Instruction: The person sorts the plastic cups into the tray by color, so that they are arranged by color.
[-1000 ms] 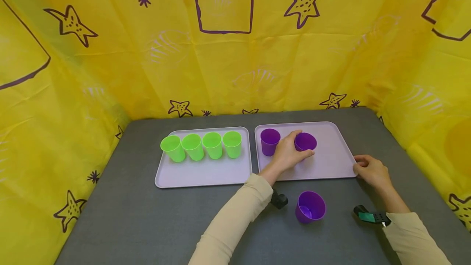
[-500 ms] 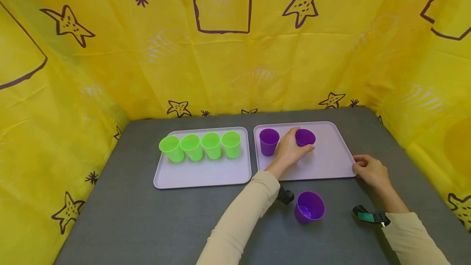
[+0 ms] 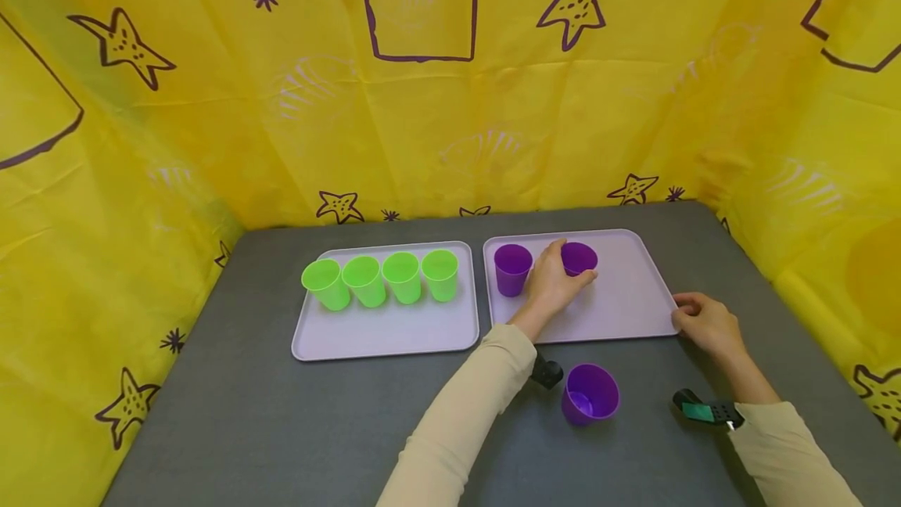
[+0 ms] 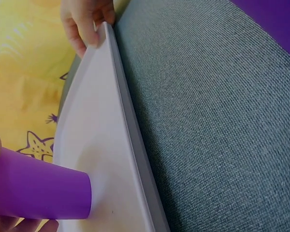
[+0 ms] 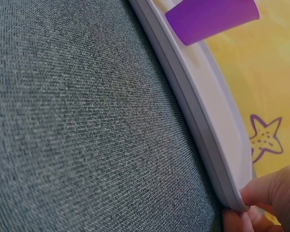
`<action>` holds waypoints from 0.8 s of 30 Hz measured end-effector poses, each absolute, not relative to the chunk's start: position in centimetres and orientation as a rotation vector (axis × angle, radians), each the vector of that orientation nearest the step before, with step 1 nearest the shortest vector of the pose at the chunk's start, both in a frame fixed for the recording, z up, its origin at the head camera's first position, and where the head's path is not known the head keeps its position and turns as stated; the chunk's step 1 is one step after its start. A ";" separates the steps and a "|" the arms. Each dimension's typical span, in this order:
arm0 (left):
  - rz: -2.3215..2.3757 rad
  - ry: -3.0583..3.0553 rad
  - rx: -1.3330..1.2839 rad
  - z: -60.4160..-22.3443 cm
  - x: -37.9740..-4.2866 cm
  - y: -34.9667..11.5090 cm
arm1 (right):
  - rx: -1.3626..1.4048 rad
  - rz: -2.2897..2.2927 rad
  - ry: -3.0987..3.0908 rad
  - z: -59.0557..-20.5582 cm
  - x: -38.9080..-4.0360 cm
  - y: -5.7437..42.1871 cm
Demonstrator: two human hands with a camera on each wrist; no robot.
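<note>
My left hand [image 3: 552, 288] grips a purple cup [image 3: 581, 257] with thumb and fingers around its sides, at the back middle of the right-hand tray [image 3: 633, 307]. In the left wrist view the cup's base is close to the tray surface. A second purple cup [image 3: 513, 274] stands upright on this tray, just left of my left hand. My right hand [image 3: 711, 327] pinches the tray's front right corner between thumb and fingers, as the right wrist view also shows. A third purple cup [image 3: 590, 396] stands on the table in front of the tray.
To the left, another pale tray [image 3: 387, 335] bears a row of several green cups [image 3: 401, 278] along its back. The grey table [image 3: 232, 413] is enclosed by a yellow cloth [image 3: 422, 116] with starfish drawings at the back and sides.
My left hand has shifted the gripped purple cup slightly back and left, nearer the tray's rear edge. My right hand keeps its pinch on the tray corner.
</note>
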State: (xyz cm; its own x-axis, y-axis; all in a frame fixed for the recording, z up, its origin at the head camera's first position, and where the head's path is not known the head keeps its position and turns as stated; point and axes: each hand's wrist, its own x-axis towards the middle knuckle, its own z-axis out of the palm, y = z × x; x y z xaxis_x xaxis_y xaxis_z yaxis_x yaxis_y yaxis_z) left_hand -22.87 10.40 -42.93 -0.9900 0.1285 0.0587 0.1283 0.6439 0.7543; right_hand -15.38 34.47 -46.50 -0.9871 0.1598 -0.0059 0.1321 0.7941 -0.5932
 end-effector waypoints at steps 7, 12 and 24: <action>1.272 2.871 0.206 -42.8 -22.8 10.4 | -0.244 0.981 -2.928 -46.3 -15.4 34.4; 1.263 2.867 0.221 -42.8 -22.8 10.3 | -0.237 0.979 -2.929 -46.3 -15.4 34.4; 1.280 2.877 0.351 -41.7 -22.5 10.2 | -0.234 0.972 -2.932 -46.2 -15.2 34.2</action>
